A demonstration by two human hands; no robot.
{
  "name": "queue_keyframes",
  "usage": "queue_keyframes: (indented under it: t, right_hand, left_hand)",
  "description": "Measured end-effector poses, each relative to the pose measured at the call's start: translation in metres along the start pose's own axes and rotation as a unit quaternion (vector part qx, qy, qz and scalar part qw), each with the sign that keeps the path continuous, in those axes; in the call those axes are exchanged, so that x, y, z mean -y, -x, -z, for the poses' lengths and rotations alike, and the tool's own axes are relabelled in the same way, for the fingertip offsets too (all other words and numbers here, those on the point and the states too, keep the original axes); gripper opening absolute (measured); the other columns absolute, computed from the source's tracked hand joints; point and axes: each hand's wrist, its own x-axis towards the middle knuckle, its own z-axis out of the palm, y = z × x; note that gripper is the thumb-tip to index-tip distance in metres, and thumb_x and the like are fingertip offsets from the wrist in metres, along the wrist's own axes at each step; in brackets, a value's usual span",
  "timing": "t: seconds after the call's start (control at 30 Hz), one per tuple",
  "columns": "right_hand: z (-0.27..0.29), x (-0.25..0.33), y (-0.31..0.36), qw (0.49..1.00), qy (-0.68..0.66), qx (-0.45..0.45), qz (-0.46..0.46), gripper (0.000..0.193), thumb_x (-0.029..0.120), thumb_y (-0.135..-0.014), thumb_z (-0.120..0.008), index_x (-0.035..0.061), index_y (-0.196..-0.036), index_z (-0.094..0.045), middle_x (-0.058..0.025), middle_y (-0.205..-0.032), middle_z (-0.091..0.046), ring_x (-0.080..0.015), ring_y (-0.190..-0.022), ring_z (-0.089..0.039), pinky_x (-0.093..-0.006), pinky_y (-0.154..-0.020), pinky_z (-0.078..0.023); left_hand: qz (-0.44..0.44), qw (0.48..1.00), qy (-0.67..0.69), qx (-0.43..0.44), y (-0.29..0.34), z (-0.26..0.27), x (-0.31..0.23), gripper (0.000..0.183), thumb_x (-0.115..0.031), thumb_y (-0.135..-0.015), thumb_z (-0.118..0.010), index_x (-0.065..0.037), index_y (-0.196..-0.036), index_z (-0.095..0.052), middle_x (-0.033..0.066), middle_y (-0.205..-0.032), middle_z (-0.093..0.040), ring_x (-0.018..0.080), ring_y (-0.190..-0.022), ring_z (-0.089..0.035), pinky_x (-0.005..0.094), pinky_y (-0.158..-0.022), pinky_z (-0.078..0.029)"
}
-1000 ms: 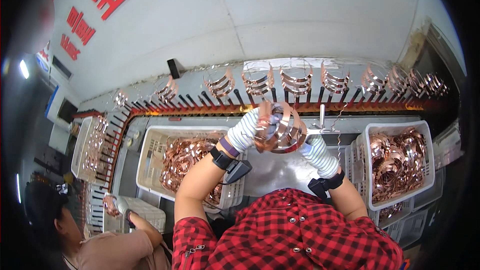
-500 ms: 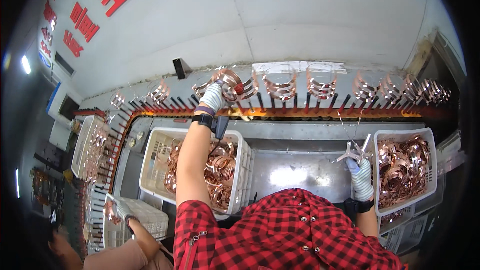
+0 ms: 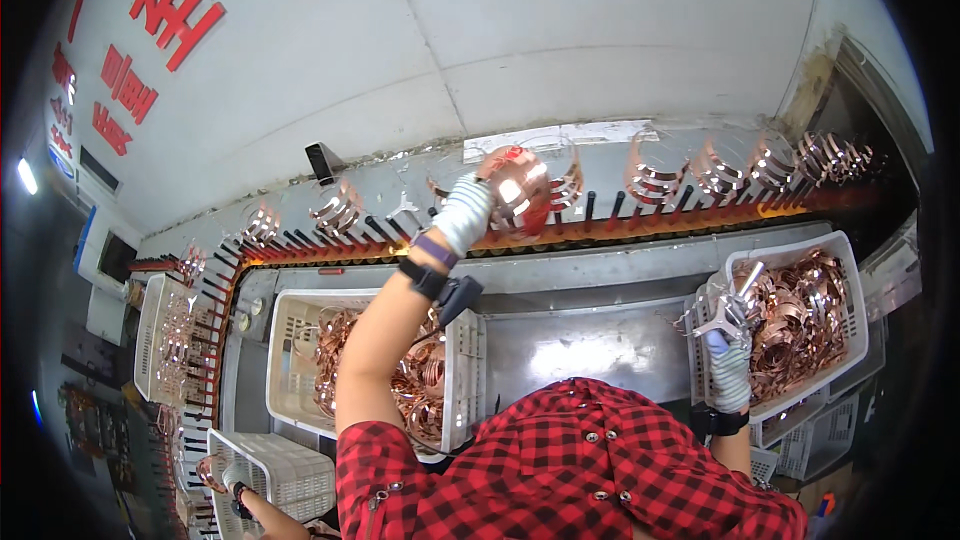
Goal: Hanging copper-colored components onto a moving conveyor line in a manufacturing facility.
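Note:
My left hand (image 3: pixel 466 212), in a striped glove, is raised over the conveyor line and closed on a stack of shiny copper-coloured curved bands (image 3: pixel 518 190). The stack hides part of another set of bands (image 3: pixel 567 185) hanging behind it. Low on the right, my gloved right hand (image 3: pixel 731 372) grips a grey three-armed metal holder (image 3: pixel 722 320), beside the left rim of the right basket (image 3: pixel 857 325). Loose copper bands (image 3: pixel 800 320) fill that basket. A bare three-armed holder (image 3: pixel 404 208) stands on the line left of my left hand.
The conveyor (image 3: pixel 590 240) carries upright dark rods and curves toward me at left. More band sets (image 3: pixel 657 180) hang along it. A white basket of bands (image 3: pixel 285 350) stands under my left forearm, beside a metal worktop (image 3: pixel 590 345). A co-worker's hand (image 3: pixel 235 480) is at lower left.
The view has shifted. My left hand has moved right along the line with the bands, uncovering the bare holder. My right hand has brought its holder to the right basket's edge.

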Motion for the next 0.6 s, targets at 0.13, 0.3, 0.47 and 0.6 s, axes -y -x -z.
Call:
queue_keyframes:
  t: [0.13,0.3,0.47,0.6]
  right_hand:
    - [0.007,-0.019,0.023,0.995,0.060,-0.075,-0.005,0.043,0.023,-0.085,-0.064,0.0008,-0.119,-0.052,-0.0080,-0.110,-0.058,-0.0187,-0.101,-0.055,-0.0321,-0.086,-0.045]
    - [0.040,-0.037,0.051,0.985,0.146,-0.082,0.049,0.043,0.033,-0.081,-0.069,0.0007,-0.107,-0.056,-0.0105,-0.095,-0.058,-0.0239,-0.087,-0.057,-0.0348,-0.077,-0.046]
    - [0.060,-0.037,0.065,0.987,0.113,-0.116,-0.006,0.037,0.031,-0.082,-0.066,0.0016,-0.102,-0.058,-0.0107,-0.091,-0.059,-0.0256,-0.085,-0.057,-0.0352,-0.076,-0.046]
    - [0.060,-0.027,0.067,0.988,0.088,-0.127,0.006,0.023,0.021,-0.080,-0.067,0.0024,-0.092,-0.061,-0.0099,-0.090,-0.060,-0.0271,-0.083,-0.059,-0.0363,-0.075,-0.047]
  left_hand:
    - [0.340,0.892,0.296,-0.028,-0.059,-0.046,-0.054,0.056,-0.049,-0.092,-0.043,-0.006,-0.127,-0.048,0.0140,-0.115,-0.059,0.0267,-0.106,-0.055,0.0389,-0.085,-0.048]
    - [0.244,0.938,0.071,-0.236,-0.068,-0.037,-0.041,0.053,-0.012,-0.081,-0.063,-0.001,-0.129,-0.046,0.0175,-0.112,-0.060,0.0244,-0.101,-0.058,0.0350,-0.075,-0.052]
    - [0.136,0.954,0.256,-0.080,-0.107,-0.062,-0.225,0.042,-0.017,-0.087,-0.059,-0.002,-0.125,-0.050,0.0101,-0.102,-0.063,0.0172,-0.086,-0.061,0.0280,-0.063,-0.053]
    - [0.287,0.903,0.318,0.014,-0.168,-0.138,-0.214,0.044,-0.039,-0.091,-0.052,-0.004,-0.117,-0.053,0.0116,-0.086,-0.065,0.0225,-0.074,-0.063,0.0354,-0.055,-0.053]
